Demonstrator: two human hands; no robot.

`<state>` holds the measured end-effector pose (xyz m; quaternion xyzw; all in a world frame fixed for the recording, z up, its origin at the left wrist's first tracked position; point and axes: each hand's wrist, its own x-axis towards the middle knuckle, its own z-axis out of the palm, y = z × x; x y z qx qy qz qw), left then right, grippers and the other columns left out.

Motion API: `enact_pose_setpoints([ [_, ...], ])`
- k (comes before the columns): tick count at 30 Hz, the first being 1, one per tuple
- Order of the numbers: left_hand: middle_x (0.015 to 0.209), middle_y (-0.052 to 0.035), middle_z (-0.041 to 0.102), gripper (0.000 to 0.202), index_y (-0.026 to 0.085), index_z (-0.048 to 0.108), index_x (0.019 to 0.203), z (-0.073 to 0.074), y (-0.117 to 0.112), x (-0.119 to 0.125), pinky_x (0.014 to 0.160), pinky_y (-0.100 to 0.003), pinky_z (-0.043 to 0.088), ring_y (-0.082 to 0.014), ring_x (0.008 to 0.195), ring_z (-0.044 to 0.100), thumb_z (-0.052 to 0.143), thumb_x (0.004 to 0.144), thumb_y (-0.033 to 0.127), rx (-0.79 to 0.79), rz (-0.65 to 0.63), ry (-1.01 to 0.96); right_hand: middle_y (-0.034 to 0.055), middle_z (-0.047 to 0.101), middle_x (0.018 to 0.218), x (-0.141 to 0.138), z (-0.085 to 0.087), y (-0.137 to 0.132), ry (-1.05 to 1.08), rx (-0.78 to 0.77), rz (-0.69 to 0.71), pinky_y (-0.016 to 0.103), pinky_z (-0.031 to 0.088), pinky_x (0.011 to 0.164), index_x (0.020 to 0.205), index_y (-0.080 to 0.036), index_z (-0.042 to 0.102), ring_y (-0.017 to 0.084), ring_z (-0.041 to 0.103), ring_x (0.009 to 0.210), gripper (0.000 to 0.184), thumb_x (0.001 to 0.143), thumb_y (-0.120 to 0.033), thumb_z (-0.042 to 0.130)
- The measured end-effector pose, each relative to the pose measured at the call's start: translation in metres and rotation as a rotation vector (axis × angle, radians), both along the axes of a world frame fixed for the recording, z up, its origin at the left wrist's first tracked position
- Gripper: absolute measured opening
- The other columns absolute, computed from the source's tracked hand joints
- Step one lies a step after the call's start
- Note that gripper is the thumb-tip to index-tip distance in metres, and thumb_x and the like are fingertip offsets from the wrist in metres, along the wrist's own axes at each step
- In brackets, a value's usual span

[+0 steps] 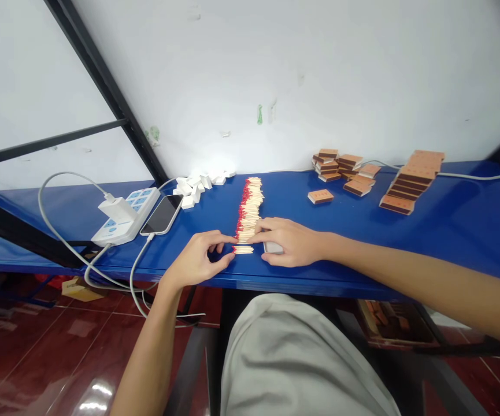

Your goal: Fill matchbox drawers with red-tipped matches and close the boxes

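Observation:
A long row of red-tipped matches (250, 205) lies across the blue table (449, 225). My left hand (200, 260) rests at the near end of the row, fingers pinching a small bundle of matches (243, 249). My right hand (291, 241) lies palm down beside it, forefinger touching the row's near end, with a small white box (272, 248) under the palm.
A phone (163, 214) on a cable and a white power strip (126, 216) with a charger sit at the left. Small white inner boxes (195, 185) are piled by the wall. Stacks of brown matchbox sleeves (410, 182) stand at the right, one sleeve (320, 196) lying alone.

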<state>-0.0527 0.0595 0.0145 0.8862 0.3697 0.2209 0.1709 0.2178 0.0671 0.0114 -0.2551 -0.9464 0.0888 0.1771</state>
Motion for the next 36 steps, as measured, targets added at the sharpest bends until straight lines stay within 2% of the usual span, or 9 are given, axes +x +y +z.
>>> enact_pose_setpoints([
  [11, 0.075, 0.0007, 0.056, 0.025, 0.02, 0.072, 0.109, 0.0003, 0.0002, -0.0008, 0.064, -0.025, 0.039, -0.0127, 0.067, 0.05, 0.062, 0.09, 0.03, 0.002, -0.004, 0.007, 0.0109, 0.062, 0.112, -0.0006, 0.0014, 0.0, 0.015, 0.003, 0.023, 0.041, 0.047, 0.088, 0.121, -0.021, 0.07, 0.025, 0.059, 0.096, 0.035, 0.088, -0.027, 0.06],
  [19, 0.076, 0.0007, 0.057, 0.026, 0.019, 0.07, 0.112, -0.0018, 0.0005, -0.002, 0.066, -0.025, 0.041, -0.0126, 0.068, 0.051, 0.062, 0.089, 0.029, 0.002, 0.006, -0.018, 0.0126, 0.062, 0.112, -0.001, 0.0029, -0.0023, -0.033, 0.003, -0.071, 0.043, 0.047, 0.085, 0.131, -0.018, 0.064, 0.027, 0.059, 0.095, 0.047, 0.087, -0.034, 0.06],
  [36, 0.074, 0.0014, 0.056, 0.025, 0.02, 0.072, 0.11, -0.0012, 0.0008, -0.0005, 0.065, -0.025, 0.04, -0.0126, 0.067, 0.05, 0.063, 0.089, 0.03, 0.011, 0.019, -0.004, 0.014, 0.061, 0.116, -0.0007, 0.0021, -0.0014, -0.042, 0.009, -0.059, 0.044, 0.047, 0.088, 0.133, -0.018, 0.064, 0.028, 0.06, 0.099, 0.047, 0.088, -0.034, 0.059],
])
